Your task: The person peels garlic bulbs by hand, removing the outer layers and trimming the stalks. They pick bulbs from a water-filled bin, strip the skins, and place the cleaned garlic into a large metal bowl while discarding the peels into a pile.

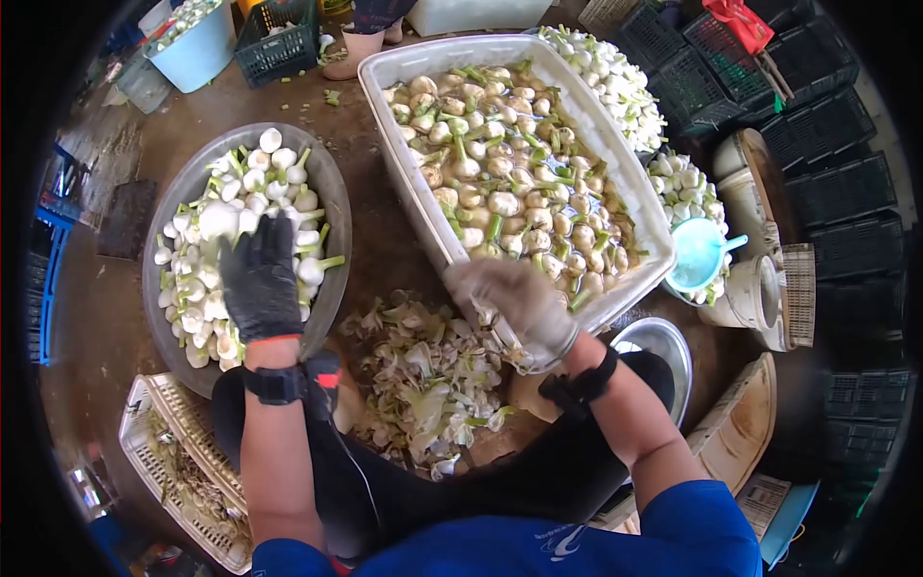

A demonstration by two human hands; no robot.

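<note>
My left hand, in a black glove, is over the grey basin with its fingers stretched out. At its fingertips is a blurred white garlic bulb, above the peeled garlic bulbs heaped in the basin. My right hand, in a pale glove, is smeared by motion at the near corner of the white tub; I cannot tell what it holds. Unpeeled garlic bulbs with green stems lie in water in that tub. Between my legs is a pile of garlic skins.
More white bulbs are heaped behind the tub. A light-blue dipper rests at the right, near white buckets and a metal bowl. Dark crates line the right side. A cream basket stands at lower left; a person's boots show behind.
</note>
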